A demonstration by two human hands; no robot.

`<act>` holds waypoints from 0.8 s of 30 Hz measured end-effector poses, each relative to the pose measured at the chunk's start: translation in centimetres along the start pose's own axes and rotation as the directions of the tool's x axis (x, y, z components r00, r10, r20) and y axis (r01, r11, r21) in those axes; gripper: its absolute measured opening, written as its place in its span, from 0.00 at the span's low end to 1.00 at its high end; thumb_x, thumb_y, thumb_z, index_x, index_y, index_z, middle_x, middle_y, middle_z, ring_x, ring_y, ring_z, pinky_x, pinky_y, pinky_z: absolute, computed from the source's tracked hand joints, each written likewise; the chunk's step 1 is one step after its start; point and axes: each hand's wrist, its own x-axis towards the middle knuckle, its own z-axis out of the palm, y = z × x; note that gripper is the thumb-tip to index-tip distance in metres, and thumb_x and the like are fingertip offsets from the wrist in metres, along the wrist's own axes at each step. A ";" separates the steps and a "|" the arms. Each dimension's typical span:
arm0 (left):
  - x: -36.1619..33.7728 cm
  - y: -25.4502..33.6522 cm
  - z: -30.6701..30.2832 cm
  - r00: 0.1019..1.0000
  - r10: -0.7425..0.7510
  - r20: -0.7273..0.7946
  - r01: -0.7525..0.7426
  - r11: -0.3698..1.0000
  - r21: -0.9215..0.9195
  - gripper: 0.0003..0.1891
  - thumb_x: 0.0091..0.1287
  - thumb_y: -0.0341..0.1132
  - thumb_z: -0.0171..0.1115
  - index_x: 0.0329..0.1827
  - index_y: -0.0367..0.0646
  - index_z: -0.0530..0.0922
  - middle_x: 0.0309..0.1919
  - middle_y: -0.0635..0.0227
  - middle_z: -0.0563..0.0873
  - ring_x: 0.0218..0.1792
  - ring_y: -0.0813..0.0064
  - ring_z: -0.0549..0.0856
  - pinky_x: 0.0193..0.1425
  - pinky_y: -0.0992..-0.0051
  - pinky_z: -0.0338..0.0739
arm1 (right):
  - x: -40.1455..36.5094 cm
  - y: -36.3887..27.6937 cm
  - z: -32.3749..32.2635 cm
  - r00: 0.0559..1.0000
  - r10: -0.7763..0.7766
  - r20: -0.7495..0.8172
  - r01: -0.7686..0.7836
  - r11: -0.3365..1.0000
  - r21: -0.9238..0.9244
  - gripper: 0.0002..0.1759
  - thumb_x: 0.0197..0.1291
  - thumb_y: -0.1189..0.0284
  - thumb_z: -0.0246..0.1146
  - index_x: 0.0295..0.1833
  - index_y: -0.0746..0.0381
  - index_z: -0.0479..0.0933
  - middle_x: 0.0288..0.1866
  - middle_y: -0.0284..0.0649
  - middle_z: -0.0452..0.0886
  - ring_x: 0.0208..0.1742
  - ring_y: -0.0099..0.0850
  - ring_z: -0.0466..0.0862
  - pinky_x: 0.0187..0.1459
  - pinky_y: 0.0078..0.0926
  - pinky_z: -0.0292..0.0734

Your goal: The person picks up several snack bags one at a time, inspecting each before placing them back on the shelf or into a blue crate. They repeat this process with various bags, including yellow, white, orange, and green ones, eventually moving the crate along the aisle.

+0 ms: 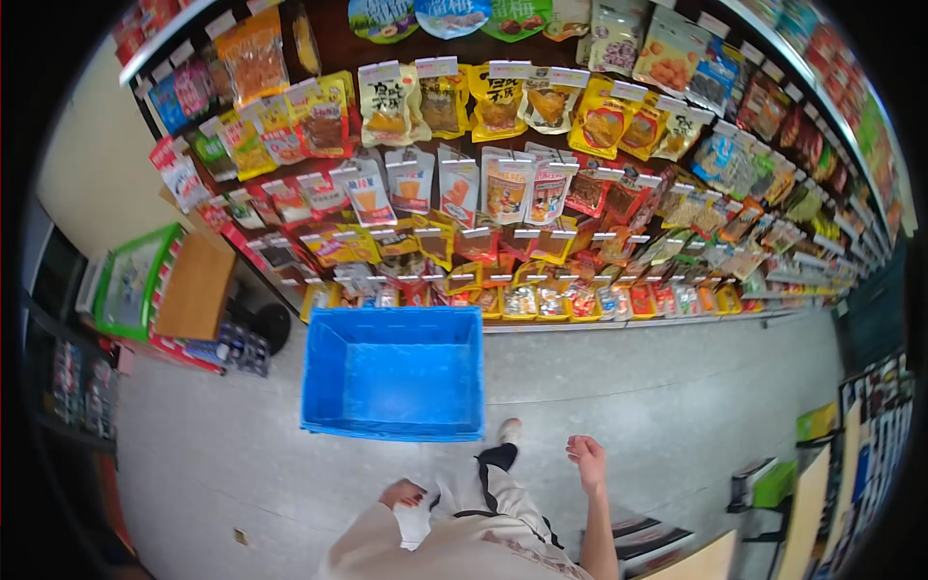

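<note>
My left hand (pixel 403 493) hangs low in front of my body with its fingers curled in. Just below it shows a bright white patch (pixel 414 527), and I cannot make out whether the hand holds it. On the other side, my right hand (pixel 587 461) is held out above the floor, fingers bent together and nothing visible in them. Ahead of both hands is a blue plastic crate (pixel 391 425) with nothing inside, in front of the shelf and touched by neither hand.
A wide snack rack (pixel 580 329) carries hanging rows of bagged snacks (pixel 498 101). At left stand a green-framed case (pixel 140 280) and a brown board (pixel 196 287). Low at right are boxes (pixel 773 483) and a wooden panel (pixel 807 517). Grey floor (pixel 677 406) lies between.
</note>
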 end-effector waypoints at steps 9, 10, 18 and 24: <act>-1.1 20.2 3.5 0.896 0.429 -0.110 -0.422 0.903 0.088 0.19 0.63 0.50 0.68 0.26 0.44 0.82 0.22 0.70 0.84 0.17 0.77 0.79 0.22 0.75 0.73 | 11.5 -9.5 -3.4 0.997 -0.042 0.069 0.055 0.976 -0.209 0.15 0.71 0.61 0.59 0.49 0.62 0.80 0.43 0.34 0.85 0.42 0.23 0.82 0.45 0.24 0.76; -1.9 22.9 3.7 0.861 0.494 -0.119 -0.496 0.868 0.014 0.18 0.65 0.49 0.67 0.26 0.43 0.81 0.22 0.70 0.83 0.18 0.78 0.79 0.22 0.74 0.72 | 12.7 -10.8 -2.3 0.996 -0.041 0.082 0.056 0.982 -0.183 0.15 0.71 0.61 0.59 0.49 0.62 0.80 0.44 0.35 0.85 0.43 0.24 0.83 0.46 0.24 0.77; -17.4 38.6 2.4 0.614 0.692 -0.379 -0.712 0.279 -0.644 0.14 0.72 0.42 0.62 0.29 0.43 0.77 0.23 0.75 0.77 0.26 0.82 0.76 0.32 0.77 0.71 | 22.2 -19.0 9.6 0.866 -0.157 0.474 0.263 0.950 -0.167 0.13 0.71 0.64 0.60 0.50 0.63 0.80 0.44 0.36 0.84 0.45 0.24 0.83 0.47 0.24 0.77; -26.1 47.7 -2.9 0.428 0.714 -0.554 -0.726 -0.094 -0.682 0.09 0.74 0.38 0.58 0.47 0.41 0.77 0.36 0.72 0.81 0.36 0.79 0.79 0.42 0.76 0.73 | 28.9 -33.0 21.2 0.608 -0.565 0.558 0.672 0.741 0.019 0.15 0.68 0.69 0.63 0.55 0.67 0.77 0.45 0.41 0.85 0.44 0.26 0.82 0.49 0.25 0.77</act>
